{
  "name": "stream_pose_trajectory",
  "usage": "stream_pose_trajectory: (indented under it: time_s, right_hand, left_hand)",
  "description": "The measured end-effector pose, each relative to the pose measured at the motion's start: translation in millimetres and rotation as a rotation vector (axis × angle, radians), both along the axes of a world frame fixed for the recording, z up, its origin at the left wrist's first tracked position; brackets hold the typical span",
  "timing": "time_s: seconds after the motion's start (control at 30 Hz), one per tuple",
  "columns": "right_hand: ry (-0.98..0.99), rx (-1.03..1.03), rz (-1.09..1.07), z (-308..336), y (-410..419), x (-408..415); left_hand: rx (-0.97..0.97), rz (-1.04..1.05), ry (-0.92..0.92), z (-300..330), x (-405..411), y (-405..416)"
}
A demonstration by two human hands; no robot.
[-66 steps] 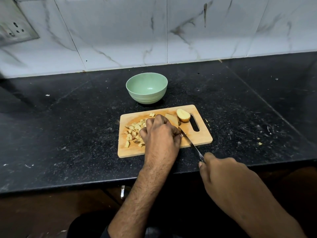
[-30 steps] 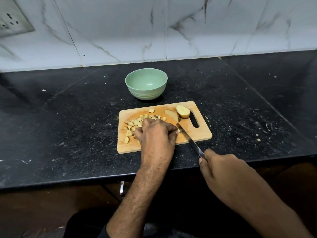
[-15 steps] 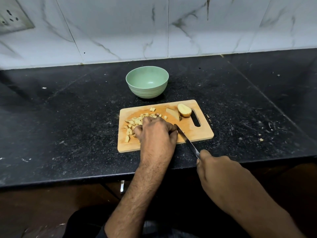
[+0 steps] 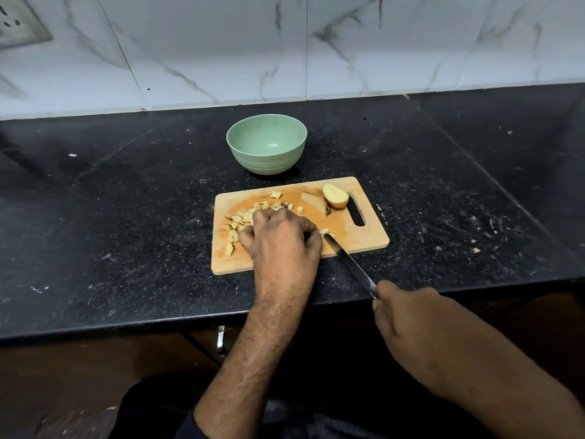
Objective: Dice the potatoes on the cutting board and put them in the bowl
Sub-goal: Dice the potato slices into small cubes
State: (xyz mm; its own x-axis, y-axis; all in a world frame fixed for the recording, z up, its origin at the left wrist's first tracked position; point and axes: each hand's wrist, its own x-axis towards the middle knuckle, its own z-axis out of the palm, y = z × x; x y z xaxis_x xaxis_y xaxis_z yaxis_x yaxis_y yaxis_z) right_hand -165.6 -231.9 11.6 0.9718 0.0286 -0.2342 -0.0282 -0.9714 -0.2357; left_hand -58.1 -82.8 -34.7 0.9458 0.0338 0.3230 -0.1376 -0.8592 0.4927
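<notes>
A wooden cutting board (image 4: 348, 236) lies on the black counter, with an empty green bowl (image 4: 269, 160) just behind it. Several potato dice (image 4: 240, 217) are scattered over the board's left half. A potato half (image 4: 335, 195) and a slice (image 4: 313, 201) lie at the back right, near the handle slot. My left hand (image 4: 281, 242) sits on the board's front middle, fingers curled down over a potato piece that it mostly hides. My right hand (image 4: 411, 318) grips the handle of a knife (image 4: 351, 264), whose tip rests on the board beside my left fingers.
The counter's front edge (image 4: 158, 324) runs just below the board, and a marble-tiled wall (image 4: 316, 49) stands behind the bowl. Small scraps (image 4: 474, 250) lie on the counter to the right. A socket plate (image 4: 19, 26) is at the upper left.
My left hand has shifted back along the board toward me, with the knife following it. More dice now lie behind my fingers.
</notes>
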Motion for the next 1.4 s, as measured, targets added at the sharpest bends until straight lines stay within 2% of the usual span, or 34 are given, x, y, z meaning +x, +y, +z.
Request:
stream_pose_trajectory:
  time_s: [0.17,0.27,0.4,0.53,0.77,1.13,1.27,1.4]
  right_hand:
    - [-0.098,-0.039,-0.038,3.1,1.3,2.9]
    - [-0.160,-0.043,-0.046,6.8,5.8,8.9]
    - [-0.168,-0.070,-0.018,6.6,14.2,14.9]
    - [-0.185,-0.065,0.004,8.0,14.6,10.9]
    - [-0.161,-0.064,-0.052,18.2,-1.2,-5.6]
    - [-0.094,-0.013,-0.152,1.9,-8.9,16.7]
    - [-0.076,-0.005,-0.163,0.9,-7.5,17.0]
    - [-0.075,0.011,-0.151,4.3,-3.6,16.9]
  left_hand:
    - [-0.036,-0.072,-0.007,1.6,-2.1,4.2]
    - [-0.023,-0.251,-0.032,8.5,-3.0,11.6]
    - [0.098,-0.426,-0.027,15.4,-4.9,13.9]
    - [0.168,-0.398,-0.005,14.8,3.3,14.6]
    - [0.135,-0.208,-0.009,11.1,19.8,26.0]
    - [0.152,-0.393,0.035,11.8,13.8,7.0]
    - [0.191,-0.370,0.014,10.6,13.5,4.4]
    - [0.273,-0.259,-0.030,10.9,15.9,10.2]
